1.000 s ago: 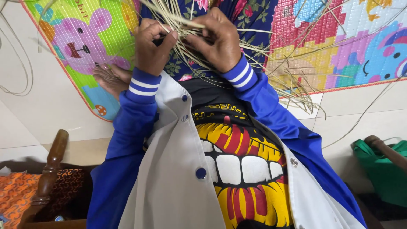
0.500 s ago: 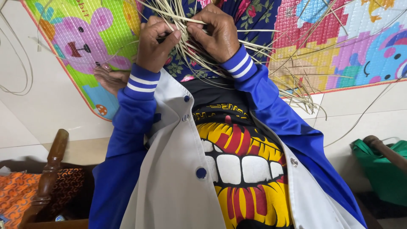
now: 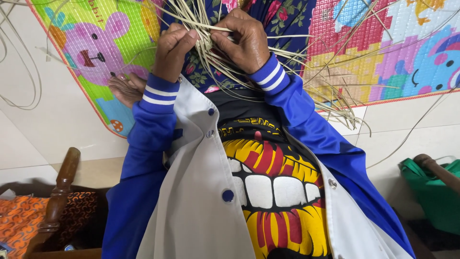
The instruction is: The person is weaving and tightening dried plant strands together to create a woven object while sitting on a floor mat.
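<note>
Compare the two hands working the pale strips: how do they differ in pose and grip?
The left hand is curled in a loose fist, its fingers pinching one strip; the right hand lies flatter, spread over the bundle of pale strips. The left hand sits toward the pink animal on the play mat; the right hand lies over the floral cloth. Both wear blue cuffs with white stripes.

One head camera looks steeply down (close) at the lap.
</note>
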